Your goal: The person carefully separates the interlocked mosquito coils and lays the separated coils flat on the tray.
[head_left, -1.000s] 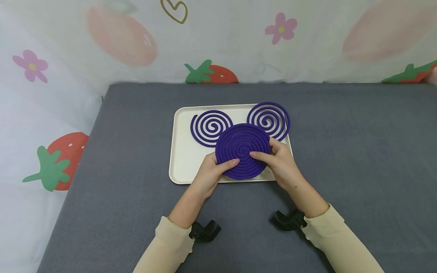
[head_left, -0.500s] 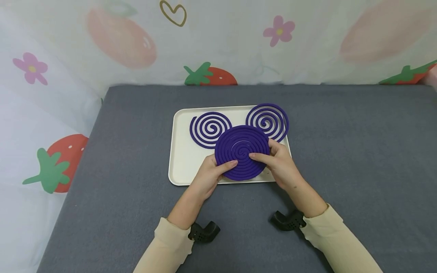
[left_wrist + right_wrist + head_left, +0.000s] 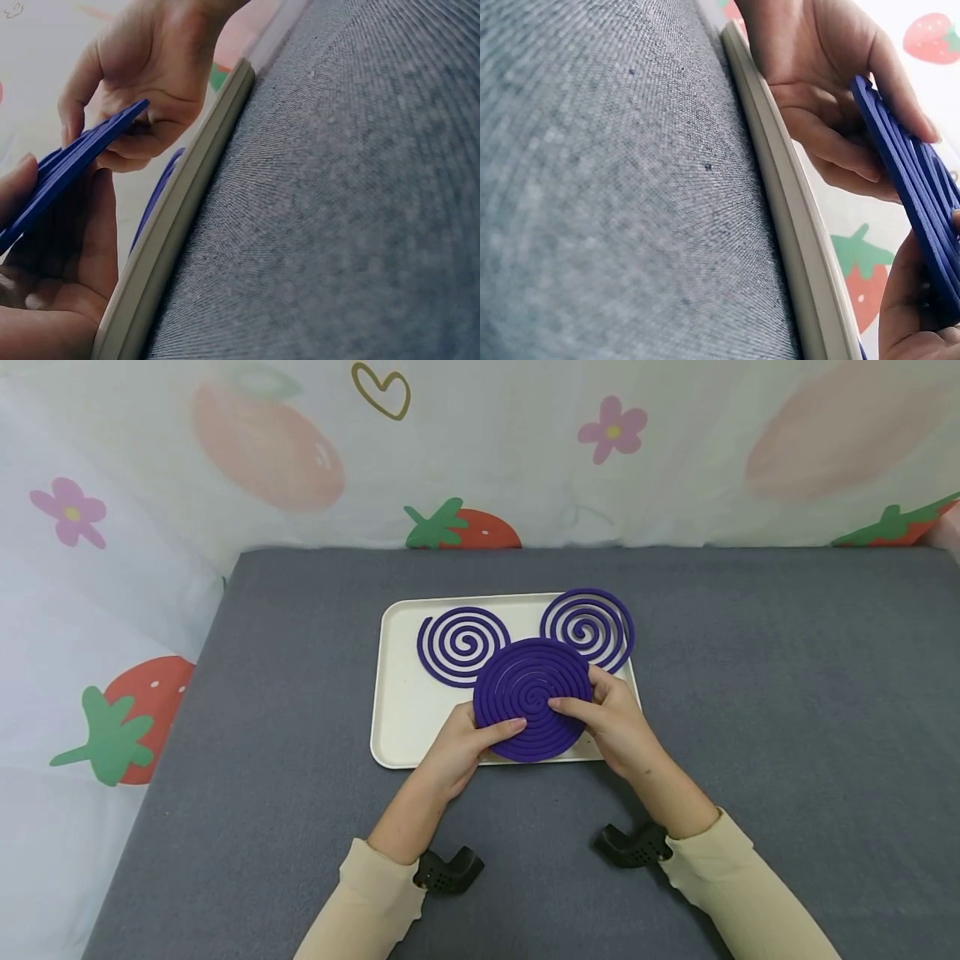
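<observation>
A tightly wound purple mosquito coil (image 3: pixel 528 672) is held in both hands above the tray (image 3: pixel 405 727), tilted in the left wrist view. My left hand (image 3: pixel 456 750) pinches its lower left edge, thumb flat across the top face and the other fingers underneath. At its right edge my right hand (image 3: pixel 624 727) grips it the same way, with the thumb tip near the spiral's centre. In the right wrist view the coil (image 3: pixel 907 172) shows its ridged face, and fingers of both hands reach beneath it.
Behind the held coil, a loose open-wound purple coil (image 3: pixel 467 645) lies on the cream tray at left. Another coil (image 3: pixel 583 631) at right overhangs the tray's back right corner. The tray lies on a grey cloth-covered table (image 3: pixel 787 735), with a printed curtain (image 3: pixel 510 452) behind.
The held coil and the left thumb have shifted very slightly toward the body. Both hands keep their hold, and the two coils on the tray have not moved.
</observation>
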Available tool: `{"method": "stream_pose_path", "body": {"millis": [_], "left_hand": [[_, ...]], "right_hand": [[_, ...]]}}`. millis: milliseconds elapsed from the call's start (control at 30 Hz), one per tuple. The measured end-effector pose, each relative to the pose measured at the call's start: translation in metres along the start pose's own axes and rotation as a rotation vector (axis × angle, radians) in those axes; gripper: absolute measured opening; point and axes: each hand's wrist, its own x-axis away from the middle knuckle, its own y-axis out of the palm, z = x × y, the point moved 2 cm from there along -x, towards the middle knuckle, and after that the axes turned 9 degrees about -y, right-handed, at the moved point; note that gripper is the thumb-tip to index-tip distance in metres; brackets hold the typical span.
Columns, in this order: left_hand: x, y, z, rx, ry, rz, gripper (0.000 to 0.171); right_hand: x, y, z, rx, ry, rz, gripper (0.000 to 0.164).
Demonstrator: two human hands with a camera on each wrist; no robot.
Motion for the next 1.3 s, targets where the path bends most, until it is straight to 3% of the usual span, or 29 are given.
{"method": "stream_pose_path", "body": {"millis": [333,667,933,1300], "left_hand": [[0.0006,-0.0004,0.0001,0.013,-0.002,-0.017,0.044],[-0.0002,-0.0015,-0.0019,0.001,0.011,0.018,0.044],[-0.0016,0.0013,-0.0029,-0.102,0.009,0.061,0.045],[-0.0031,0.0017,-0.0033,-0.123,0.012,0.1,0.036]], "right_hand": [[-0.0002,-0.0007,0.0011,0.001,0.012,-0.014,0.046],[0.0003,0.0006,0.0039,-0.013,0.052,-0.008,0.041],[0.0006,0.0006,0.0058,0.01,0.019,0.022,0.042],[0.0006,0.0006,0.0062,0.077,-0.025,0.069,0.042]]}}
